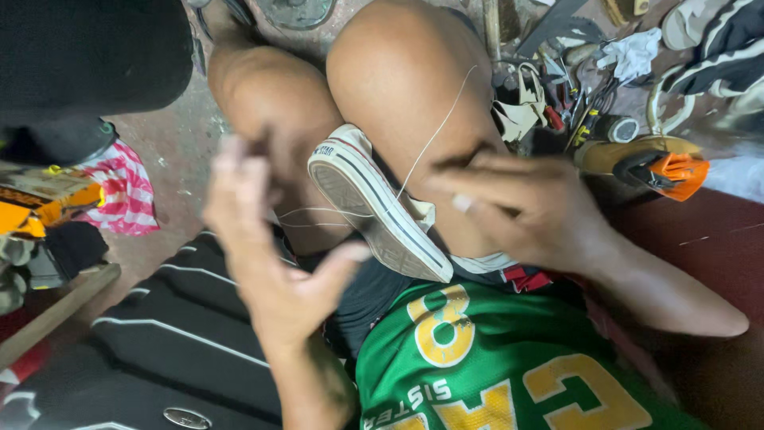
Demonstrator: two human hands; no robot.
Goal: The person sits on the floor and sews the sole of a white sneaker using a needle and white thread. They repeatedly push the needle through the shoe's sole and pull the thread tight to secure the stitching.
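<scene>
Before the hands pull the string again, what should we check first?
1. Shoe steady: ok, the white canvas sneaker rests sole-up between the knees.
2. Thread free of tangles: ok where visible, a thin pale line running from the shoe up over the knee.
3. Left hand holding the thread: cannot tell, the hand is blurred and its fingers are spread.
4. Right hand grip on the thread: cannot tell, the fingertips are pinched near the shoe but blurred.
5. Needle in sight: cannot tell, none shows.
6. Tools within reach: ok, a pile lies on the floor by the right knee.
</scene>
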